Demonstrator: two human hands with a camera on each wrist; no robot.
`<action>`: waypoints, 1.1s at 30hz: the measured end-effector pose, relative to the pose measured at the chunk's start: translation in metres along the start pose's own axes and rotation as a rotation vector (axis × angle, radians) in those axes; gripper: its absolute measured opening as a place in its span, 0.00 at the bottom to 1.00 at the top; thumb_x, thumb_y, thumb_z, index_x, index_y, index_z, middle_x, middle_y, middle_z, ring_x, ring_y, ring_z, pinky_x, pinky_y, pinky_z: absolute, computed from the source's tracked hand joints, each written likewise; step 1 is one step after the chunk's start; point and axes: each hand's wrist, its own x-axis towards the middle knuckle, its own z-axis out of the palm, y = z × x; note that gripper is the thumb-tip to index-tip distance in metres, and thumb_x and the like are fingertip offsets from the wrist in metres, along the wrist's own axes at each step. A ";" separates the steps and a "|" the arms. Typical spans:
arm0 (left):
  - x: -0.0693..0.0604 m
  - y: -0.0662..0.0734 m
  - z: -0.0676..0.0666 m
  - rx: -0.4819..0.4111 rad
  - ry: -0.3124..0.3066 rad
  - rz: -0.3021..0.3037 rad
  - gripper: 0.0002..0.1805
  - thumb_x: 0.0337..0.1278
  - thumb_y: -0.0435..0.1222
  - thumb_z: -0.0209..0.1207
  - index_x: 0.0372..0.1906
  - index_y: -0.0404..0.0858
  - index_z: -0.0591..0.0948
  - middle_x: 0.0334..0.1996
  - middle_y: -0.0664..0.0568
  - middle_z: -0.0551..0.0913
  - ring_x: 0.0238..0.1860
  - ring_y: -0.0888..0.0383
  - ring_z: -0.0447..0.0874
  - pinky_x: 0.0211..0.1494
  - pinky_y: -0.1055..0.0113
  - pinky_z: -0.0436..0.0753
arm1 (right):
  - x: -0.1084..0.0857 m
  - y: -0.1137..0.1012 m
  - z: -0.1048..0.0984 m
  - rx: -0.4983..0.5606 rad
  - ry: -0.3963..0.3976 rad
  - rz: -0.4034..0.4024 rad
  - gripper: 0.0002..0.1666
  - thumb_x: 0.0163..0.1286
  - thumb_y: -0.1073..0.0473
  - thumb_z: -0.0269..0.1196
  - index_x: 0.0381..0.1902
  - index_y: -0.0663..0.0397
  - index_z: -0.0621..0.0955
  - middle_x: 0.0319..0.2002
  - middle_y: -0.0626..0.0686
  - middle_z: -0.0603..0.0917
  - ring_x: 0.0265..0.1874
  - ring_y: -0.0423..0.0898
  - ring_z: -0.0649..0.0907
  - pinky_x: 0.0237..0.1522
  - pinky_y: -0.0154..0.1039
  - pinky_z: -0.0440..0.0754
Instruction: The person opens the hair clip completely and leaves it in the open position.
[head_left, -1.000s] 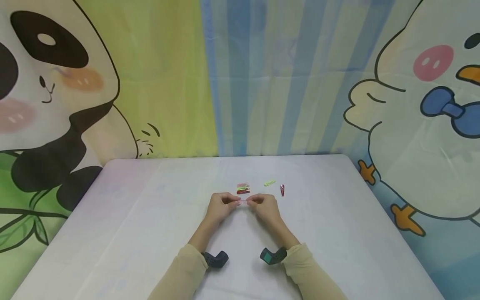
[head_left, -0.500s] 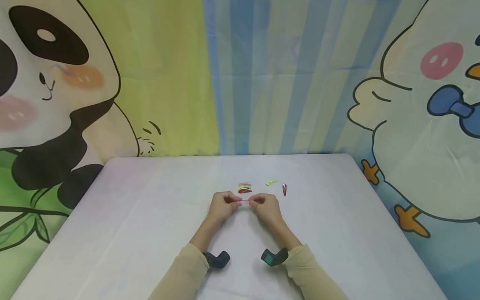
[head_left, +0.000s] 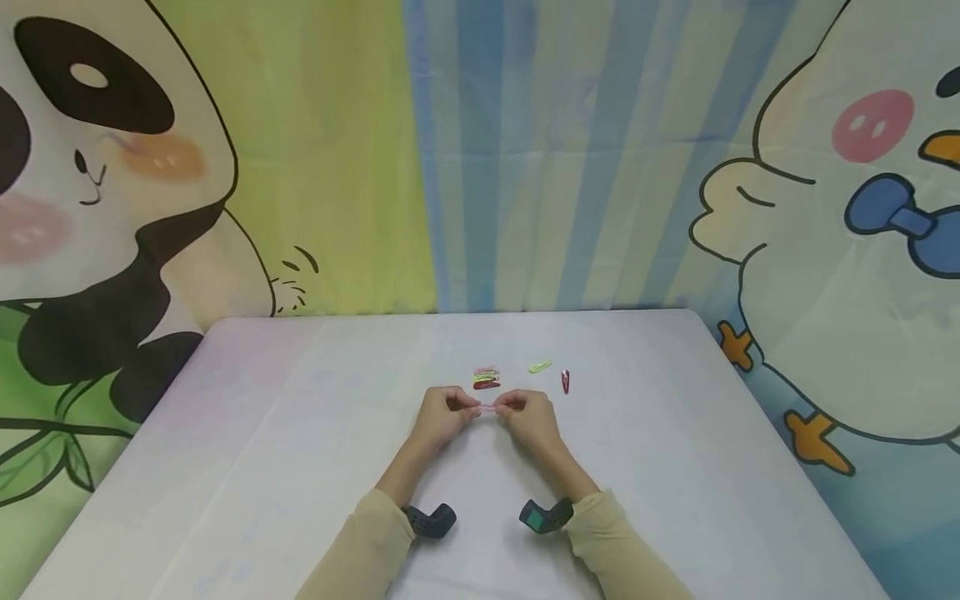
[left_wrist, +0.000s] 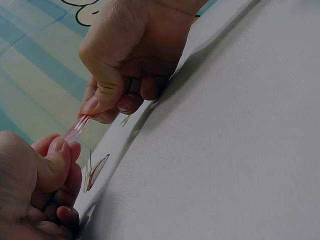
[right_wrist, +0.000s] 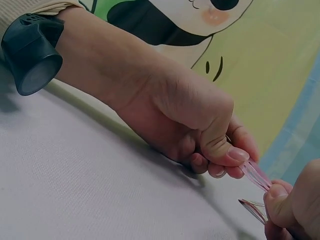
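Both hands pinch one pink snap hair clip, thumb against fingers at each end, just over the table. My left hand has one end and my right hand the other; the fingertips cover both ends. In the right wrist view the clip's narrow pink frame bridges the short gap between the hands. Just beyond the fingers lie a few hair clips side by side: a pink clip, a yellow-green clip and a dark red clip.
Right of that group, a single yellow-green clip and a red clip lie apart on the white table. A cartoon-printed curtain hangs behind the far edge. Each wrist wears a dark camera.
Both hands keep their pinch on the pink hair clip, with barely any movement. The whole head view shifts slightly; the clips on the table stay put.
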 end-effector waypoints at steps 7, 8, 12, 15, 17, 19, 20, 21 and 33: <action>0.001 -0.001 0.000 0.045 -0.054 0.014 0.06 0.44 0.26 0.68 0.23 0.39 0.85 0.24 0.50 0.84 0.26 0.61 0.75 0.28 0.73 0.74 | 0.000 0.004 -0.001 -0.020 -0.006 -0.013 0.02 0.60 0.63 0.67 0.28 0.55 0.86 0.31 0.49 0.86 0.30 0.43 0.78 0.35 0.35 0.74; 0.001 0.000 0.000 0.056 -0.057 0.027 0.06 0.44 0.26 0.68 0.23 0.40 0.85 0.25 0.50 0.84 0.26 0.61 0.75 0.29 0.72 0.74 | 0.000 0.004 -0.002 -0.024 -0.003 -0.012 0.02 0.60 0.63 0.67 0.28 0.55 0.86 0.31 0.49 0.86 0.31 0.43 0.78 0.36 0.35 0.75; 0.003 0.001 -0.004 0.086 -0.056 0.086 0.03 0.47 0.30 0.68 0.27 0.40 0.86 0.27 0.50 0.85 0.28 0.60 0.76 0.31 0.70 0.76 | 0.004 0.002 -0.005 -0.030 0.005 -0.044 0.02 0.60 0.63 0.66 0.29 0.54 0.86 0.32 0.50 0.87 0.31 0.43 0.78 0.36 0.36 0.75; 0.004 -0.003 -0.008 0.112 -0.076 0.111 0.02 0.50 0.34 0.68 0.30 0.43 0.87 0.30 0.53 0.86 0.30 0.61 0.78 0.34 0.71 0.77 | 0.005 0.003 -0.004 -0.031 0.000 -0.050 0.02 0.60 0.62 0.66 0.30 0.55 0.86 0.31 0.50 0.87 0.30 0.42 0.78 0.36 0.36 0.74; 0.002 -0.008 -0.009 0.130 -0.106 0.132 0.03 0.51 0.37 0.67 0.33 0.45 0.87 0.32 0.56 0.86 0.31 0.62 0.79 0.35 0.71 0.78 | 0.005 0.006 -0.002 -0.035 0.003 -0.039 0.03 0.60 0.62 0.66 0.30 0.56 0.85 0.30 0.49 0.86 0.30 0.42 0.78 0.36 0.36 0.74; 0.001 -0.011 -0.008 0.143 -0.121 0.164 0.04 0.52 0.39 0.67 0.35 0.47 0.87 0.33 0.58 0.86 0.32 0.62 0.80 0.36 0.70 0.78 | 0.005 0.010 -0.002 -0.043 0.009 -0.037 0.03 0.60 0.62 0.66 0.30 0.56 0.85 0.30 0.49 0.86 0.30 0.42 0.78 0.36 0.36 0.74; 0.000 -0.013 -0.007 0.152 -0.121 0.186 0.05 0.52 0.40 0.67 0.36 0.48 0.87 0.33 0.59 0.86 0.32 0.62 0.79 0.36 0.70 0.78 | 0.005 0.011 -0.003 -0.043 0.011 -0.037 0.03 0.60 0.62 0.66 0.30 0.56 0.85 0.30 0.49 0.86 0.30 0.42 0.78 0.37 0.36 0.74; -0.001 -0.014 -0.005 0.168 -0.115 0.212 0.06 0.52 0.40 0.67 0.37 0.48 0.87 0.33 0.59 0.86 0.31 0.63 0.79 0.35 0.71 0.78 | 0.005 0.013 -0.004 -0.045 0.014 -0.038 0.03 0.60 0.62 0.66 0.30 0.55 0.85 0.31 0.49 0.86 0.31 0.42 0.78 0.37 0.37 0.74; -0.005 -0.013 -0.002 0.404 0.016 0.684 0.10 0.46 0.32 0.70 0.37 0.43 0.86 0.32 0.58 0.84 0.31 0.66 0.80 0.35 0.74 0.78 | 0.005 0.013 -0.010 -0.023 -0.047 -0.051 0.03 0.61 0.61 0.65 0.31 0.54 0.85 0.34 0.53 0.87 0.34 0.45 0.81 0.39 0.38 0.76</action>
